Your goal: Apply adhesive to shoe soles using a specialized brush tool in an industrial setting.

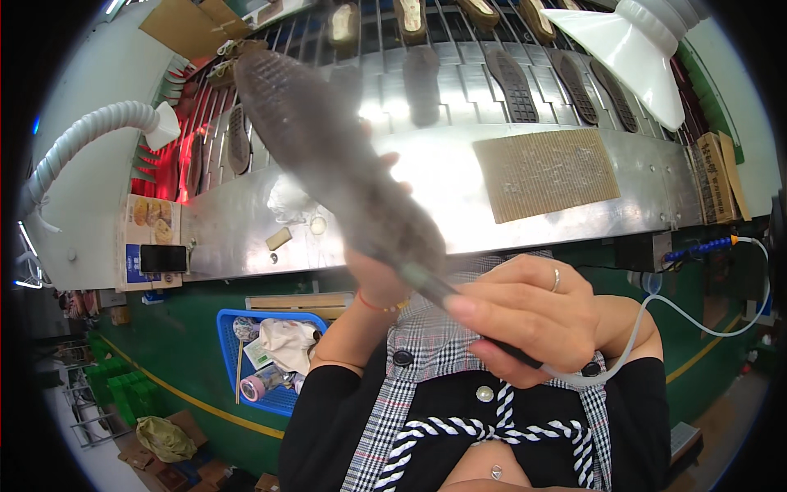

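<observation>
Printed matter, two items. One: brown cardboard box (pixel 715 180), open-flapped, at the right end of the long silver metal table (pixel 639 184); dark printed characters run along its side face. Two: flat rectangular package in pale card with a blue panel (pixel 154 233), at the table's left end; food pictures above, small white print on the blue, too small to make out, partly covered by a black rectangular phone (pixel 164 258).

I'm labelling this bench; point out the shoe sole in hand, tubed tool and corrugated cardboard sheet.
Shoe sole (pixel 340 160), head view: middle of its blurred surface.
Tubed tool (pixel 430 285), head view: its shaft.
Corrugated cardboard sheet (pixel 547 175), head view: centre.
</observation>
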A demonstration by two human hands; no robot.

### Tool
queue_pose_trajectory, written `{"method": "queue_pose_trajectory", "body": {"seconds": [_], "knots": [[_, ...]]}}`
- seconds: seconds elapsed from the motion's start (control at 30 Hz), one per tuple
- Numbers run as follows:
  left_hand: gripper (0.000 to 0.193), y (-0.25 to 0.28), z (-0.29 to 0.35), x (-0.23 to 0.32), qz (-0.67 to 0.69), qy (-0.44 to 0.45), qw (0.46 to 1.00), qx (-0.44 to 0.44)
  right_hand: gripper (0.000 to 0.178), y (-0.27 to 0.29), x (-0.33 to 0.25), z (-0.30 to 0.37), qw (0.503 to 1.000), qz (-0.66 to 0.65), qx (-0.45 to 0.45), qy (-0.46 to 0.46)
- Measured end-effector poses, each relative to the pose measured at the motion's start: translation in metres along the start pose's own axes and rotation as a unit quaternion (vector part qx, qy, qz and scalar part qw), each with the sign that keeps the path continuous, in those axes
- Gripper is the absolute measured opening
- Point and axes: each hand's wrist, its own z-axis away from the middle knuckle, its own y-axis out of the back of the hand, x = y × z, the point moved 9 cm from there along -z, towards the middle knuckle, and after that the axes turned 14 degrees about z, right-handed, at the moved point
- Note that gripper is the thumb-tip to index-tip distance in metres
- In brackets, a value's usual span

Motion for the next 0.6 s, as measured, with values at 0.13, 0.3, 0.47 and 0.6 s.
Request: {"method": "queue_pose_trajectory", "body": {"seconds": [0.13,0.3,0.47,0.6], "knots": [[0.060,-0.004,0.000,0.012,-0.188,-0.103,0.974,0.075,0.038,-0.008,0.011,0.001,0.999,0.017,-0.027,-0.030],[0.061,-0.006,-0.004,0.029,-0.225,-0.166,0.955,0.102,0.038,-0.007,0.010,0.001,0.999,-0.020,-0.025,-0.027],[0.057,0.010,-0.006,0.031,-0.090,-0.105,0.989,0.048,0.039,-0.006,0.004,0.002,0.998,-0.049,-0.029,-0.010],[0.056,0.001,-0.015,0.045,0.009,-0.197,0.978,0.064,0.039,-0.017,0.009,0.008,0.998,-0.036,-0.056,-0.019]]}}
